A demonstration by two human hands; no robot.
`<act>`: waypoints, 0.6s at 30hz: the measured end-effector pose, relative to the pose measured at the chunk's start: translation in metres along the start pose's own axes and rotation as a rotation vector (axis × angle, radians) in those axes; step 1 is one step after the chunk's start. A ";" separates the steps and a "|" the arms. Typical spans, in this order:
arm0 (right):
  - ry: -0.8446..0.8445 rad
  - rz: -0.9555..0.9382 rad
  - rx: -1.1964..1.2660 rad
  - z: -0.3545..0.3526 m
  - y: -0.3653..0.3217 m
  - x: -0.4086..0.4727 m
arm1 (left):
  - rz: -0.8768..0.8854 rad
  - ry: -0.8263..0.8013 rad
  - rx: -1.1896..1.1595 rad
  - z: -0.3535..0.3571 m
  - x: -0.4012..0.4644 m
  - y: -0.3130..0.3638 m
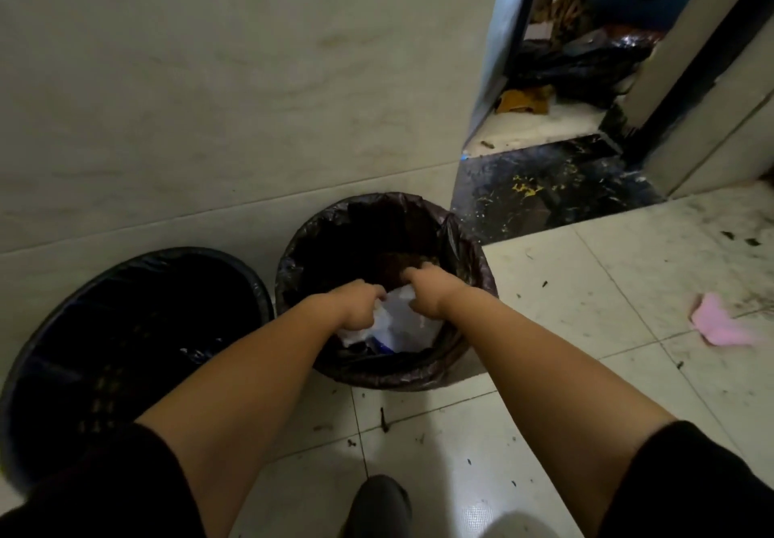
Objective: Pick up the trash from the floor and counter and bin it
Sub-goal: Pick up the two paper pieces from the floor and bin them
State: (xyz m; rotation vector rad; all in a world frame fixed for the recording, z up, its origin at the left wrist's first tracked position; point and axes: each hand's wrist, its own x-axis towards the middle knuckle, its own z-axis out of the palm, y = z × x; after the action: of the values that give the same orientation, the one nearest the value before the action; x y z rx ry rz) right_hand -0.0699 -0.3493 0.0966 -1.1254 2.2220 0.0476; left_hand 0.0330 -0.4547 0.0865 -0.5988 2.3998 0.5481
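Note:
A round bin [469, 269] lined with a dark plastic bag stands on the tiled floor by the wall. Both my hands reach down into its mouth. A crumpled white wrapper with blue print [398, 324] lies inside, between them. My left hand [360, 303] is closed on the wrapper's left edge. My right hand [427, 290] has its fingers curled over the wrapper's top right; whether it grips it is unclear. Brownish waste sits deeper in the bin.
A second, larger black-lined bin [138, 328] stands to the left. A pink rag [720, 326] lies on the floor at right, amid small dark scraps. A dirty doorway with black bags [586, 64] opens at upper right. My shoe [379, 504] is at the bottom.

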 end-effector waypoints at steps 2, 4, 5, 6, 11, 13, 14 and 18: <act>0.125 -0.014 0.025 -0.020 0.004 -0.019 | 0.000 0.088 0.013 -0.024 -0.015 0.010; 0.216 -0.001 0.046 -0.043 0.010 -0.046 | 0.027 0.177 0.040 -0.050 -0.033 0.026; 0.272 0.003 0.054 -0.054 0.015 -0.061 | 0.049 0.219 0.052 -0.061 -0.041 0.037; 0.331 0.007 0.057 -0.062 0.022 -0.077 | 0.069 0.259 0.062 -0.071 -0.051 0.049; 0.503 0.135 0.049 -0.076 0.080 -0.168 | 0.192 0.428 0.106 -0.088 -0.086 0.138; 0.533 0.202 0.071 -0.071 0.118 -0.211 | 0.251 0.423 0.160 -0.082 -0.093 0.188; 0.539 0.242 0.083 -0.067 0.139 -0.232 | 0.288 0.416 0.191 -0.078 -0.096 0.216; 0.550 0.440 0.162 -0.040 0.222 -0.312 | 0.489 0.382 0.250 -0.051 -0.102 0.328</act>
State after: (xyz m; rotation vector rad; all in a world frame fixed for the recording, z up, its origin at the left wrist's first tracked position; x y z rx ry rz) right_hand -0.1202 0.0015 0.2483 -0.5852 2.8655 -0.2855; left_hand -0.0911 -0.1850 0.2669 0.0057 2.9394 0.3377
